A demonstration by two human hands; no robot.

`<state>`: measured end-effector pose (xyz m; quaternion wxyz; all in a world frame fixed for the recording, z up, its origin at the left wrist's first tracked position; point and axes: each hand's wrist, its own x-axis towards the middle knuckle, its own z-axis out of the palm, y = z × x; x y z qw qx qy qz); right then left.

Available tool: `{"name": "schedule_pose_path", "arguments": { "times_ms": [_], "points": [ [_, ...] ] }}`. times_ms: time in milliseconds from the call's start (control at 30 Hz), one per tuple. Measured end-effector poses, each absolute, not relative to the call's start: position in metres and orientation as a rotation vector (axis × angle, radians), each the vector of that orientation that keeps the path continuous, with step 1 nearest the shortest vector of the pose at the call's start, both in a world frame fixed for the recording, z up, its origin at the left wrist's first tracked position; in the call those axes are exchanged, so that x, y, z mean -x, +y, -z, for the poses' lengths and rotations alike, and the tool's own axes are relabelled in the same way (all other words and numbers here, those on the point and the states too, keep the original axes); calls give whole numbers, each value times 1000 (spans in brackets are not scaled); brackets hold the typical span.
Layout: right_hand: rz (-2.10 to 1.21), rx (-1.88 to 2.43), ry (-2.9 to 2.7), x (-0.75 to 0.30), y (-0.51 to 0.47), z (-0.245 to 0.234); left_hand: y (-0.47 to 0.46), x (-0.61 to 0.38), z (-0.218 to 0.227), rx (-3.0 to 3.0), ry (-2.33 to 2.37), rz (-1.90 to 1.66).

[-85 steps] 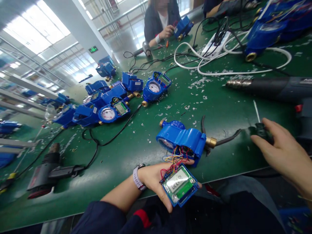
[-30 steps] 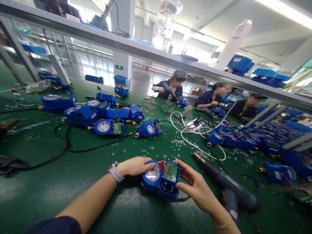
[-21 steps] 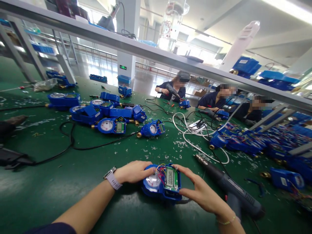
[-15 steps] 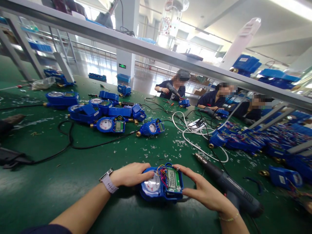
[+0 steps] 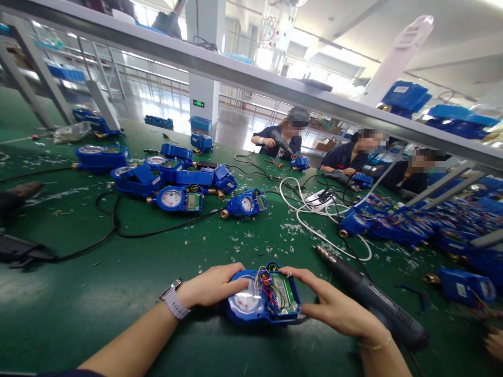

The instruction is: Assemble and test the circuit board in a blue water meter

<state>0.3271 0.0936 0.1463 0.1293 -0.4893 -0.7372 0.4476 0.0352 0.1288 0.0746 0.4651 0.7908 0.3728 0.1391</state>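
A blue water meter [image 5: 244, 301] lies in front of me on the green table, its electronics compartment uncovered. Inside are a green circuit board with a display [image 5: 283, 294] and a tangle of coloured wires [image 5: 266, 283]. My left hand [image 5: 214, 285] grips the round dial end, thumb on the clear dial cover. At the other end my right hand [image 5: 330, 301] spans the compartment, index finger at the board's upper corner and thumb at the lower right edge. The board sits slightly tilted in the housing.
Right of my hand lies a heat gun [image 5: 371, 298]. Several blue meters [image 5: 173, 199] stand across the table, with many wired ones [image 5: 396, 225] piled at right. Black and white cables [image 5: 302, 212] and clear scraps surround them. A shelf rail [image 5: 220, 65] crosses above; co-workers [image 5: 281, 139] sit opposite.
The display board now looks more tilted, and my right hand has shifted slightly right with it. My left hand stays on the dial end. Part of another hand shows at the lower right edge.
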Motion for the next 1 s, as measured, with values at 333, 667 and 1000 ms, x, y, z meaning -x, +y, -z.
{"name": "schedule_pose_path", "arguments": {
  "times_ms": [333,667,1000],
  "points": [
    [-1093,1399,-1745,-327,68,-111,117,-39,-52,-1673,707,-522],
    [-854,1506,-1203,-292,24,-47,109,-39,-62,-1878,652,-231],
    [-982,1356,-653,-237,-8,-36,107,-67,-48,-1938,551,-830]
  ]
}}
